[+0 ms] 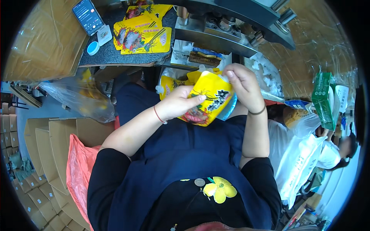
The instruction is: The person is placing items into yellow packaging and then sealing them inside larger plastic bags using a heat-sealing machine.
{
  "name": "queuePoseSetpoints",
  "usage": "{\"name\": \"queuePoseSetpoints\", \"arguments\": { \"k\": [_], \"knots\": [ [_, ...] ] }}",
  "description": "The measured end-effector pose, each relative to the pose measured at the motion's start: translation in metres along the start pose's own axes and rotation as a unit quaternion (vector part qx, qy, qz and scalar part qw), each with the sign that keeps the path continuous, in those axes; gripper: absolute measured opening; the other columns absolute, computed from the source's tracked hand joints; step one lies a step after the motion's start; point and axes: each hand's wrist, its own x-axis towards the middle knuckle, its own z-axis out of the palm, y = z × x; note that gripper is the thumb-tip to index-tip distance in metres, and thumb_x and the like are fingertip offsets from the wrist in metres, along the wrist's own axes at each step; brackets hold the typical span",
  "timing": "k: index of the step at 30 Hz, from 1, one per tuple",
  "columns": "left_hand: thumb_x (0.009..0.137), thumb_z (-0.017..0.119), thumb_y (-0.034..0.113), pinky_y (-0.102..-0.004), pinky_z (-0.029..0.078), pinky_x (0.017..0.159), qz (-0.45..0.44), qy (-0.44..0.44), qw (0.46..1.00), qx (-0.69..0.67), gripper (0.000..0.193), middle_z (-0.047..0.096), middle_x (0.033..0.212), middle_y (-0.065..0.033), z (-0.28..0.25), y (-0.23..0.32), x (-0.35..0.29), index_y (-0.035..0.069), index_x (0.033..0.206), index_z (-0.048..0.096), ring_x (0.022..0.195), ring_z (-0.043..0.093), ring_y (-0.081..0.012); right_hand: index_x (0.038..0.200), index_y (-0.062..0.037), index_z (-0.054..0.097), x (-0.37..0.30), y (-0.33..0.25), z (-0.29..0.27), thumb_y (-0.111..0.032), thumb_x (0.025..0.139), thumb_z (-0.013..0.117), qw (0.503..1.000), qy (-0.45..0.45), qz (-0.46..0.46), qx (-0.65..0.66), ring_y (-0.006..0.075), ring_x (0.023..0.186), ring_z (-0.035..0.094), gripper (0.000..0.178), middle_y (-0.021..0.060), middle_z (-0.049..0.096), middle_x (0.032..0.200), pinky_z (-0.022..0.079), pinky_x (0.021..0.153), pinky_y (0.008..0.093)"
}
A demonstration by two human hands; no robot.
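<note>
A yellow printed pouch [208,98] with a red food picture is held tilted above my lap. My left hand [180,103] grips its left side, thumb lying across the front. At the pouch's upper right corner my right hand [245,84] is closed, fingertips pinched together; what sits between them, if anything, is too small to make out. Behind the held pouch lie more yellow pouches with white spouts [169,85]. Several flat yellow pouches [148,40] are spread in a pile on the dark worktop [115,57] at the far left.
Ahead stands a metal press [231,25], with a tray of white spouts [266,75] at its right. A phone [88,17] leans on the worktop beside a blue-lidded round tub [93,48]. Cardboard boxes [58,146] are at left; a green box [323,101] and another person [333,152] are at right.
</note>
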Motion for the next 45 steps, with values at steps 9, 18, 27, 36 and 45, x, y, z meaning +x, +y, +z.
{"name": "queuePoseSetpoints", "arguments": {
  "k": [9,18,27,36,45],
  "knots": [
    [0.09,0.062,-0.001,-0.0311,0.055,0.091,-0.082,0.012,0.986,-0.145,0.033,0.072,0.114,-0.0114,-0.001,-0.002,0.021,-0.005,0.123,0.063,0.1,0.07,-0.0172,0.118,-0.0033,0.064,-0.016,0.034,-0.032,-0.017,0.101,0.053,0.951,0.136,0.1,-0.259,0.0413,0.102,0.063,0.024,0.0209,0.067,0.11,0.051,0.087,0.0429],
    [0.093,0.067,0.01,-0.0376,0.054,0.091,-0.039,0.063,0.976,-0.204,0.032,0.069,0.114,-0.0146,-0.032,0.016,0.048,-0.003,0.121,0.06,0.103,0.069,-0.023,0.114,-0.0063,0.06,-0.028,0.109,-0.037,-0.013,0.092,0.062,0.916,0.035,0.212,-0.34,0.0453,0.103,0.06,0.023,0.0234,0.062,0.107,0.05,0.084,0.0501],
    [0.095,0.062,0.027,-0.047,0.043,0.105,0.198,0.252,0.567,0.759,0.044,0.051,0.142,-0.0224,-0.137,0.021,0.006,0.008,0.134,0.056,0.125,0.054,-0.0402,0.111,-0.0041,0.058,-0.04,0.104,-0.047,-0.009,0.089,0.065,0.937,0.125,0.179,-0.273,0.0417,0.095,0.062,0.024,0.0208,0.065,0.107,0.05,0.082,0.045],
    [0.094,0.071,0.014,-0.0267,0.054,0.068,0.048,0.237,0.955,0.17,0.018,0.07,0.085,-0.0019,-0.08,0.024,-0.031,-0.003,0.101,0.071,0.076,0.067,-0.0065,0.112,-0.0024,0.067,-0.046,0.054,-0.042,-0.014,0.087,0.073,0.955,0.156,0.145,-0.206,0.0263,0.079,0.063,0.028,0.014,0.067,0.099,0.05,0.073,0.0352],
    [0.097,0.069,0.02,-0.0254,0.057,0.078,-0.029,0.088,0.975,0.203,0.024,0.074,0.091,-0.0054,-0.004,0.021,-0.002,-0.003,0.104,0.072,0.085,0.07,-0.0096,0.101,-0.0019,0.064,0.0,-0.024,0.015,-0.012,0.097,0.064,0.993,0.08,0.066,0.051,0.0096,0.079,0.057,0.011,0.0031,0.062,0.087,0.046,0.071,0.0239]
  ]
}}
